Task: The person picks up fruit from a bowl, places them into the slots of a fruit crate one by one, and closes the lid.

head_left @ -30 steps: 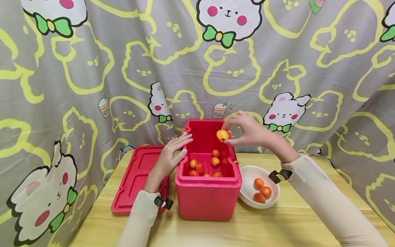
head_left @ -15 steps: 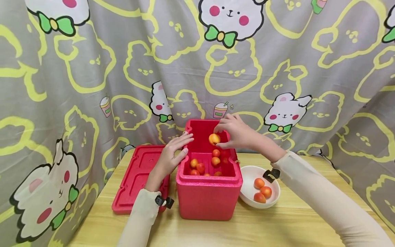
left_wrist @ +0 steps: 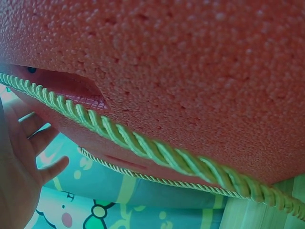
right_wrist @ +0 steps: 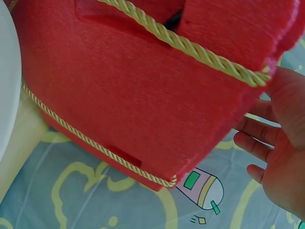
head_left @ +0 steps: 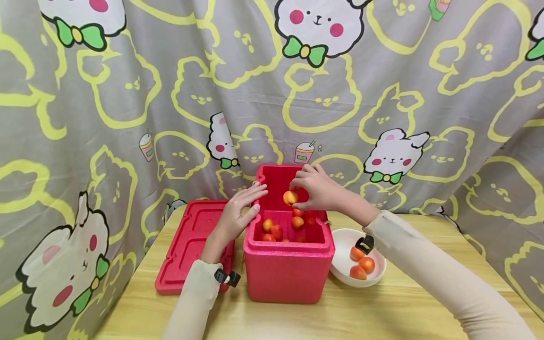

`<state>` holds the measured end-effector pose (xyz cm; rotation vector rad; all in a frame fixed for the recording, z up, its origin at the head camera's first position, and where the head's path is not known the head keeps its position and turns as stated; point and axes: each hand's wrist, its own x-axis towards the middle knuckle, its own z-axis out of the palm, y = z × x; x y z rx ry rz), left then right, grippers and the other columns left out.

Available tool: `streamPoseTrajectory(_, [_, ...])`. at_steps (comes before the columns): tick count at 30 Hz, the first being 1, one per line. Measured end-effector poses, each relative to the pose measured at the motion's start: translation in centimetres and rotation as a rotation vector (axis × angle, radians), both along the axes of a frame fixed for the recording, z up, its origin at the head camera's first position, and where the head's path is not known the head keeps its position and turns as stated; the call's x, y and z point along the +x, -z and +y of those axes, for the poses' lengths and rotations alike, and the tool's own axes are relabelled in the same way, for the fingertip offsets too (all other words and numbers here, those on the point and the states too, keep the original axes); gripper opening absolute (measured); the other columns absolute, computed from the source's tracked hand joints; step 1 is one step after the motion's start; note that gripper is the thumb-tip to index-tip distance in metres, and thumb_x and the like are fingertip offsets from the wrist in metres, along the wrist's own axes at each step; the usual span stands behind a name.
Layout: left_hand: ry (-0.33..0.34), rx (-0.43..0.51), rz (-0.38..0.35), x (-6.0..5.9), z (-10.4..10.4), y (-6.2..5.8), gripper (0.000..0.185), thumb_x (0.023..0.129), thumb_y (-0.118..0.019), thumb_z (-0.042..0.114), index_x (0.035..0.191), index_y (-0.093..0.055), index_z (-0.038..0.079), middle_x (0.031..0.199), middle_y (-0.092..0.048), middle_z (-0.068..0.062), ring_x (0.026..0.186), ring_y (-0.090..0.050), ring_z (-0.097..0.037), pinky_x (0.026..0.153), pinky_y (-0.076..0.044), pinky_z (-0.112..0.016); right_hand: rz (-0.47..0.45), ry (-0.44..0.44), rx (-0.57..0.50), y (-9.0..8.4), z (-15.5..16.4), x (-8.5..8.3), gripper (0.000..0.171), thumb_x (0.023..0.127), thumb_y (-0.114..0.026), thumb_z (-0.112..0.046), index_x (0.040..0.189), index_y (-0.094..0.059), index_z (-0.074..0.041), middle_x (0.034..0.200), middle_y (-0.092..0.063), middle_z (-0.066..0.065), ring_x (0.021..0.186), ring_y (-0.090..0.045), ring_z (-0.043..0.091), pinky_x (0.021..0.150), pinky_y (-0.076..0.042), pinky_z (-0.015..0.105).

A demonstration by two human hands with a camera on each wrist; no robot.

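— Holding anything in the red foam box (head_left: 289, 269)?
— My right hand (head_left: 316, 191) pinches one orange fruit (head_left: 290, 197) between thumb and curled fingertips, above the box opening.
— Left hand (head_left: 238, 215) status?
— My fingers are nearly straight and rest flat on the box's left rim, gripping nothing.

Red foam box (head_left: 288, 271) and lid (head_left: 187, 245), orange fruits (head_left: 297, 222), white bowl (head_left: 340, 245), grey bunny-print curtain (head_left: 127, 94).

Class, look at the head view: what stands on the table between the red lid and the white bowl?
The open red foam box stands between the red lid and the white bowl, shown in the head view.
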<state>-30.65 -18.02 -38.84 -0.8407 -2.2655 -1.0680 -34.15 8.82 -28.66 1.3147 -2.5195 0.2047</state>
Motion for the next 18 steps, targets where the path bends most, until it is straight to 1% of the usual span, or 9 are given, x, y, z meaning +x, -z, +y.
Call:
streamPoseTrajectory(5, [-0.006, 0.001, -0.011, 0.1, 0.0, 0.0, 0.048, 0.097, -0.059, 0.031, 0.143, -0.061, 0.017, 0.153, -0.055, -0.001, 0.15, -0.041, -0.022, 0.12, -0.032, -0.061, 0.019, 0.013, 0.005, 0.7, -0.3, 0.0, 0.037, 0.075, -0.09, -0.028, 0.103, -0.075, -0.01, 0.104, -0.071, 0.009, 0.101, -0.053, 0.024, 0.09, -0.039, 0.048])
streamPoseTrajectory(12, [0.005, -0.002, 0.009, 0.0, 0.0, 0.0, 0.047, 0.097, -0.057, 0.029, 0.141, -0.062, 0.014, 0.152, -0.056, -0.002, 0.15, -0.041, -0.022, 0.122, -0.031, -0.059, 0.047, 0.035, 0.007, 1.4, -0.3, -0.3, 0.039, 0.076, -0.088, -0.026, 0.109, -0.074, -0.01, 0.107, -0.072, 0.009, 0.101, -0.053, 0.025, 0.088, -0.038, 0.048])
streamPoseTrajectory(16, [0.006, 0.0, 0.016, 0.0, 0.0, 0.0, 0.047, 0.097, -0.057, 0.029, 0.141, -0.062, 0.014, 0.151, -0.056, -0.003, 0.149, -0.042, -0.024, 0.12, -0.032, -0.06, 0.054, 0.034, -0.001, 1.4, -0.1, -0.2, 0.039, 0.077, -0.088, -0.027, 0.109, -0.074, -0.011, 0.107, -0.072, 0.009, 0.101, -0.054, 0.025, 0.088, -0.038, 0.048])
streamPoseTrajectory(18, [0.001, -0.002, 0.011, 0.1, 0.0, 0.0, 0.048, 0.097, -0.058, 0.03, 0.142, -0.062, 0.015, 0.151, -0.056, -0.002, 0.149, -0.042, -0.023, 0.12, -0.033, -0.061, 0.054, 0.03, -0.006, 1.4, 0.0, -0.1, 0.038, 0.077, -0.088, -0.026, 0.109, -0.074, -0.011, 0.107, -0.071, 0.009, 0.102, -0.054, 0.025, 0.089, -0.038, 0.048])
